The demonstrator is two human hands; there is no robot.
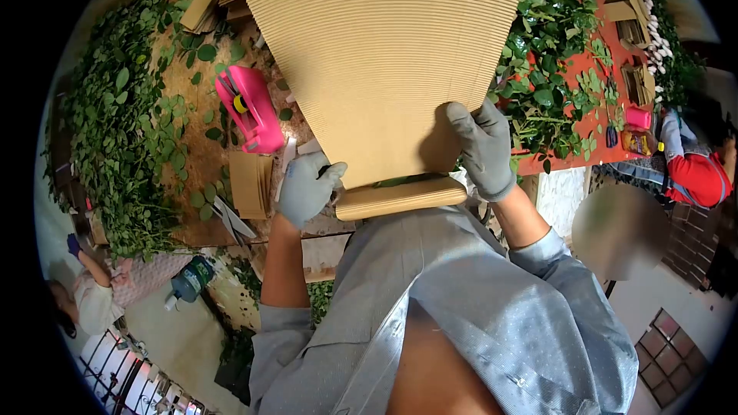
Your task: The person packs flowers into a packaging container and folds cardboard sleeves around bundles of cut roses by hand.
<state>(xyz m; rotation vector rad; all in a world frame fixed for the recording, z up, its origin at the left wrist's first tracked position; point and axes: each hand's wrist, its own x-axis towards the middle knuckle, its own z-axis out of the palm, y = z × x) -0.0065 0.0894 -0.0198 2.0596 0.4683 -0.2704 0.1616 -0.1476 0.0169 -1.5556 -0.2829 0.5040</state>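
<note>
A long sheet of corrugated cardboard (392, 54), tan and finely ridged, stretches from my waist up past the top edge of the view. At its lower left corner my left hand (307, 190), in a grey glove, pinches the edge. My right hand (486, 150), gloved alike, grips the right edge with the thumb side uppermost; some of its fingers are partly hidden. Against my waist lies a rolled or folded cardboard strip (401, 199); I cannot tell whether it joins the sheet.
A pink tool or dispenser (252, 110), scissors (233, 220) and folded cardboard pieces (250, 184) lie on the wooden table (181, 54) at left. Leafy stems (115, 131) pile there and on the red table (573, 69). Co-workers (696, 177) are at both sides.
</note>
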